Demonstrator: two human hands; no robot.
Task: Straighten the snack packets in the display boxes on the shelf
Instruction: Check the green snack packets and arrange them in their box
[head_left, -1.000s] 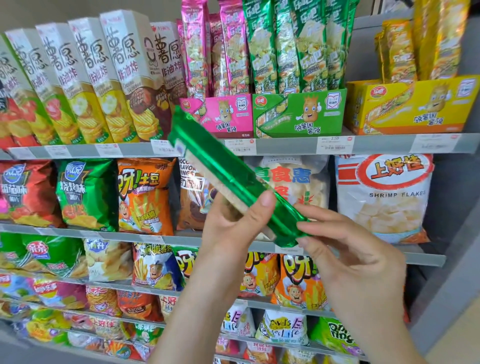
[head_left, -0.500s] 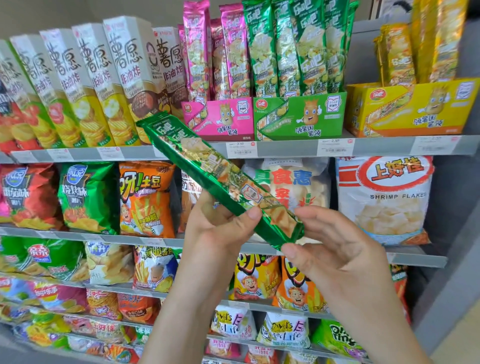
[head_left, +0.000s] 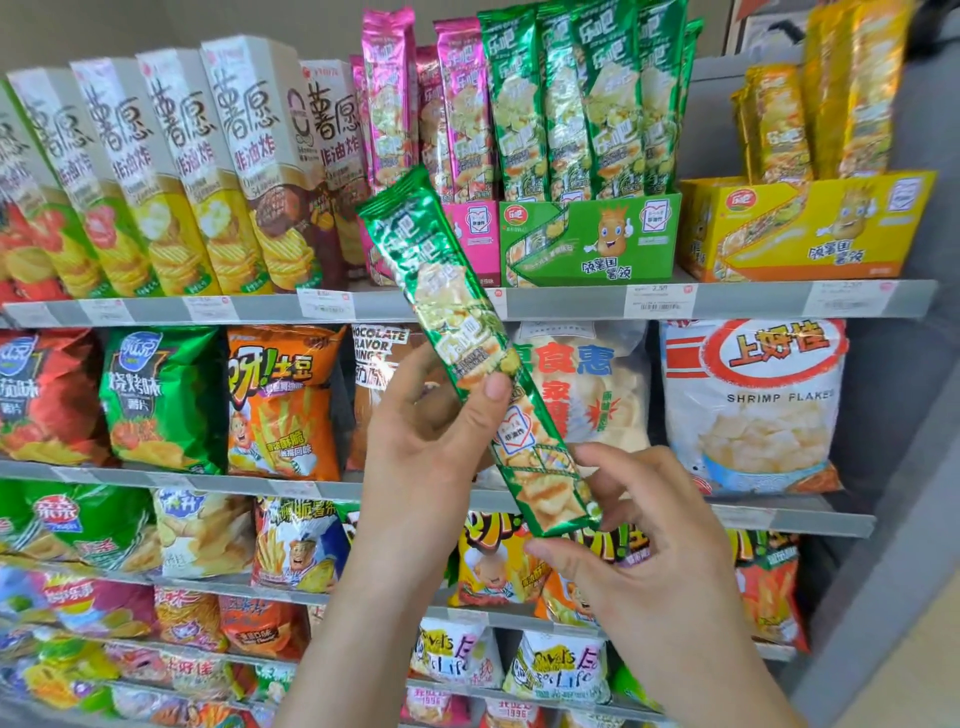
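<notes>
Shop shelving stocked with snacks fills our view, tier on tier. We hold one green packet (head_left: 462, 322) in front of it, clear of the shelf, printed face towards us and tilted, its top end leaning up and to the left.

Our left grip (head_left: 436, 447) pinches the packet about midway along, thumb pressed on the front and fingers behind. Our right grip (head_left: 639, 535) curls round the lower end, thumb under the bottom seam and fingertips against the right edge.

Above both grips, on the top shelf (head_left: 571, 301), stands the green display box (head_left: 587, 241) with matching green packets (head_left: 587, 104) upright inside. The top of the held packet reaches just left of that box and overlaps the pink display box (head_left: 475, 234), which holds pink packets (head_left: 426, 114). Up and to the right of the right grip sits a yellow display box (head_left: 810, 228) with yellow packets (head_left: 831, 93) in it.

Up and to the left of the left grip, tall crisp cartons (head_left: 182, 171) lean in a row. A shrimp flakes bag (head_left: 753, 405) hangs level with the grips, off to the right.
</notes>
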